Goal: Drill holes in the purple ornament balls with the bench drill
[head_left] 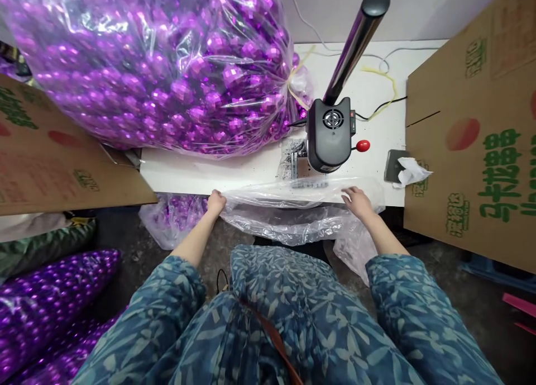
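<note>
A clear plastic bag (288, 226) is stretched along the front edge of the white table (243, 172), partly hanging below it. My left hand (216, 203) is closed on the bag's left end. At its right part, my right hand (357, 201) touches the plastic with fingers bent and somewhat apart. Between and beyond my hands stands a black machine (330, 133) with a tall black tube and a red knob (362, 146). A metal piece at the machine's base reaches toward the plastic.
A big tied bag of shiny purple beads (188, 77) lies at the back left. Cardboard boxes flank the table, left (62, 150) and right (473, 133). A phone (392, 166) with crumpled tissue lies near the right box. More purple items (54, 295) are at lower left.
</note>
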The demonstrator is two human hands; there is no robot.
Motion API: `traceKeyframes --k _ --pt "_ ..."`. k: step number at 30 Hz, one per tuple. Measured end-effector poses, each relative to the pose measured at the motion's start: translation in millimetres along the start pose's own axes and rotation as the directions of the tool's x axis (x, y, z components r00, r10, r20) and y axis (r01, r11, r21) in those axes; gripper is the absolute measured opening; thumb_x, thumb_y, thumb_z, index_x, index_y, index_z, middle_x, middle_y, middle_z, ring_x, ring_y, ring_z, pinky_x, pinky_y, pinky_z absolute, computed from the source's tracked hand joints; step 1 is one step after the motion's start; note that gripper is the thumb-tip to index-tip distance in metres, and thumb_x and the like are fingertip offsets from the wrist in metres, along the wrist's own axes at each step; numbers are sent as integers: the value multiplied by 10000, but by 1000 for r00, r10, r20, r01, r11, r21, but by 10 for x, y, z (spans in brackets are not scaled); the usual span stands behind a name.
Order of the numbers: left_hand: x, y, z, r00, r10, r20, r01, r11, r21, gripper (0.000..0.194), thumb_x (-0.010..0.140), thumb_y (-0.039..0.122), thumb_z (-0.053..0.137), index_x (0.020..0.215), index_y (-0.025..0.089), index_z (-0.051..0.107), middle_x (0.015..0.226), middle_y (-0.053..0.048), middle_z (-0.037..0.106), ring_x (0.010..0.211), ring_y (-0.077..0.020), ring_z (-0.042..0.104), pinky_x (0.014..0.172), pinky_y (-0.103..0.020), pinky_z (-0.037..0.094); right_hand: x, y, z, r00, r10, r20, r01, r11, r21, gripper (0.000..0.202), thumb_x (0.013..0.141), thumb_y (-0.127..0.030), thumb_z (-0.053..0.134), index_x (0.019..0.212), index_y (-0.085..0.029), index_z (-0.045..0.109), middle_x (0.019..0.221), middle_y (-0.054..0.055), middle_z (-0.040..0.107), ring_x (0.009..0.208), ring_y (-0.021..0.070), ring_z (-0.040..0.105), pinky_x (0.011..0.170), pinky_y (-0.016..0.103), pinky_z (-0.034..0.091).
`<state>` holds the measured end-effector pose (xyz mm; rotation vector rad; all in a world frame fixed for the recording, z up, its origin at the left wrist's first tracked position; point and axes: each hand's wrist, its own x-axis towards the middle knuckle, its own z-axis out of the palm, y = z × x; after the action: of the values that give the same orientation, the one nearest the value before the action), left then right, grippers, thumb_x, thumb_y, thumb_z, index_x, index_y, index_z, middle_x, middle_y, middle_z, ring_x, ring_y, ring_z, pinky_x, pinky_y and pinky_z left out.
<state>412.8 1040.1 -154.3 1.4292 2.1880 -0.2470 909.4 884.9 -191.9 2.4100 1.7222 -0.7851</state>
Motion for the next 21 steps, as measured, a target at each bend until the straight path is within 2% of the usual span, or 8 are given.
traceKeyframes --k 2,4,6,8,11,14,16,21 --pt "-84 199 88 994 91 -55 -90 995 32 563 870 81 541 1429 43 493 1447 -295 521 1379 -376 499 1131 -471 384 69 -180 58 998 -46 -52 47 999 27 524 951 -469 571 1377 -167 536 1419 120 543 1315 211 548 1131 477 518" --pt "-211 456 231 946 321 -44 -318 946 65 605 906 86 504 1507 82 428 1549 -259 426 1475 -354 391 1212 -469 311 161 -362 143 993 -68 -94 73 996 49 562 952 -476 564 1426 -183 497 1495 127 481 1383 235 498 1172 507 483" --pt "-345 753 425 820 569 69 -573 816 74 579 951 133 489 1527 106 426 1610 -237 366 1475 -362 395 1223 -478 317 270 -497 243 993 -65 -99 72 995 71 570 951 -483 562 1433 -187 490 1506 129 469 1387 238 493 1176 510 478" --pt "-456 1047 645 722 653 229 -681 730 66 601 989 241 521 1568 143 388 1673 -222 283 1406 -386 481 1175 -497 388 372 -552 338 997 -41 -72 48 994 95 552 948 -484 570 1400 -172 516 1451 126 516 1338 223 530 1148 493 502" --pt "-553 1379 952 720 540 436 -632 769 92 619 988 362 591 1561 207 420 1603 -198 435 1253 -352 625 1051 -442 501 462 -484 436 1000 18 -23 -15 991 135 495 944 -482 581 1309 -147 572 1334 111 588 1248 192 579 1091 451 538" --pt "-595 1532 1147 730 451 512 -575 812 105 354 1011 332 558 1323 200 660 1252 -137 710 1139 -279 690 965 -338 536 483 -341 460 997 78 6 -78 979 188 451 950 -476 574 1256 -146 598 1280 102 613 1193 168 599 1055 414 557" --pt "-612 1568 1195 740 452 499 -565 820 95 279 1029 289 518 1201 195 715 1173 -120 724 1113 -249 697 948 -304 532 507 -264 423 995 94 20 -96 967 236 442 950 -472 578 1239 -139 603 1242 97 627 1152 156 613 1023 393 572" --pt "-590 1626 1129 776 480 410 -548 835 58 318 1063 272 431 1263 194 666 1326 -139 607 1118 -249 699 933 -316 527 777 -200 102 996 76 -54 -49 920 389 446 946 -472 586 1234 -131 602 1194 89 641 1089 140 631 961 359 592"
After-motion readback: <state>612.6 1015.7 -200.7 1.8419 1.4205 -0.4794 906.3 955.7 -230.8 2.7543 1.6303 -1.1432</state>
